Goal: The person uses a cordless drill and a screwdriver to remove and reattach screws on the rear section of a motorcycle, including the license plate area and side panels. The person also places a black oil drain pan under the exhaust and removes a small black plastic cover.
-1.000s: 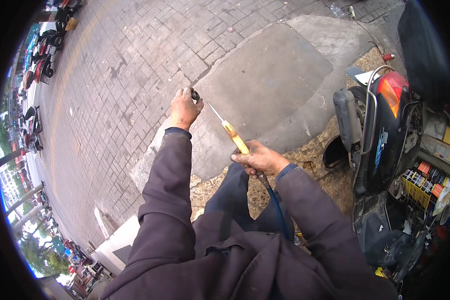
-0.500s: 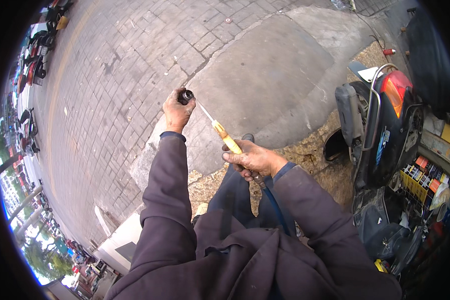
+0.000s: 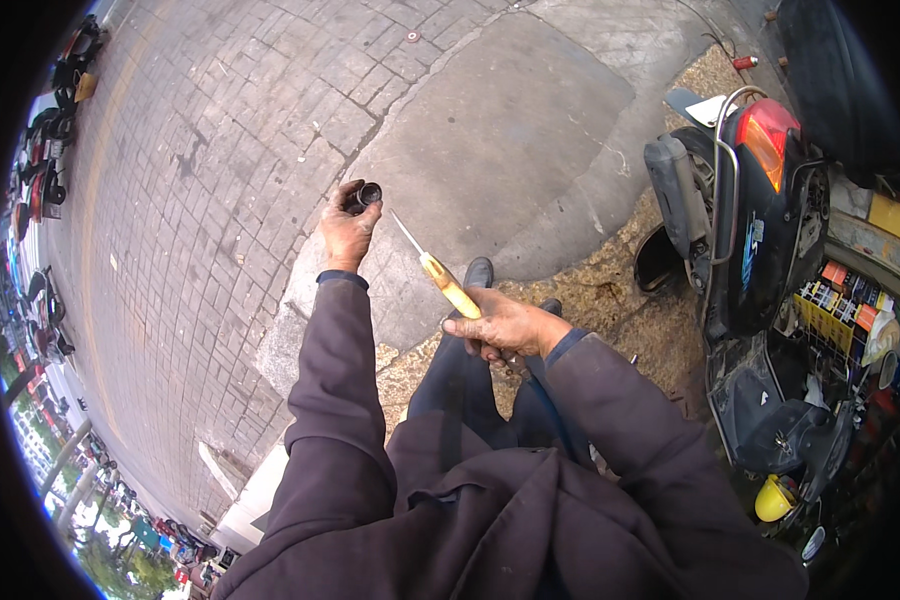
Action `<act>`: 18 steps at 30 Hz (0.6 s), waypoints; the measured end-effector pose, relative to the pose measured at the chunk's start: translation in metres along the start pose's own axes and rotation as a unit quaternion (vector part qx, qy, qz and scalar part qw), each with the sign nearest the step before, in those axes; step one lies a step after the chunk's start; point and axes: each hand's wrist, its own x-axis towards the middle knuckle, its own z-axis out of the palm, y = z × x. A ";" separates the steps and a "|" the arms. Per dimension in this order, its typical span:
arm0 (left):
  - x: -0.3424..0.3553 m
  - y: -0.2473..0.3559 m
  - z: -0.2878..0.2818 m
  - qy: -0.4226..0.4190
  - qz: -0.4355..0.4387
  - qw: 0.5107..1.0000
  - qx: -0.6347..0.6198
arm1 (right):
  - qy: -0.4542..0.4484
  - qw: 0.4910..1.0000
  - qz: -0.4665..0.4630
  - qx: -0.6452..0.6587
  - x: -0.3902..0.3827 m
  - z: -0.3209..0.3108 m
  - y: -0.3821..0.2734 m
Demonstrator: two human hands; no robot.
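Pinched in the fingers of my left hand [image 3: 346, 236] is a small dark hollow cylindrical part [image 3: 368, 194], its round opening showing. My right hand [image 3: 510, 325] is wrapped round the yellow handle of an air blow gun [image 3: 449, 285]. The gun's thin metal nozzle slants up and left, its tip a short gap away from the dark part. From below my right hand a blue hose [image 3: 552, 408] runs down toward my lap. Both hands look smudged with dark grime.
A scooter [image 3: 755, 220] with a red and orange tail light stands at my right. Beyond it are a yellow crate of small boxes [image 3: 828, 325] and a yellow helmet [image 3: 774, 498]. Brick paving [image 3: 220, 200] meets a concrete patch [image 3: 510, 130] ahead. Parked motorbikes [image 3: 45, 180] line the far left.
My view has shifted a little, so the scooter sits further left and the yellow helmet shows more. One shoe shows further forward. Both hands keep their hold.
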 end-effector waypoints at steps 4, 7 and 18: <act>-0.002 0.005 0.015 -0.018 -0.020 0.996 -0.081 | 0.017 1.000 -0.003 0.018 -0.010 0.002 0.004; -0.001 0.008 0.027 -0.026 0.001 0.998 -0.055 | 0.022 0.999 -0.015 0.029 -0.012 0.000 0.004; 0.002 0.022 0.049 -0.022 -0.028 0.985 0.170 | 0.080 0.996 -0.015 0.034 -0.013 -0.008 0.013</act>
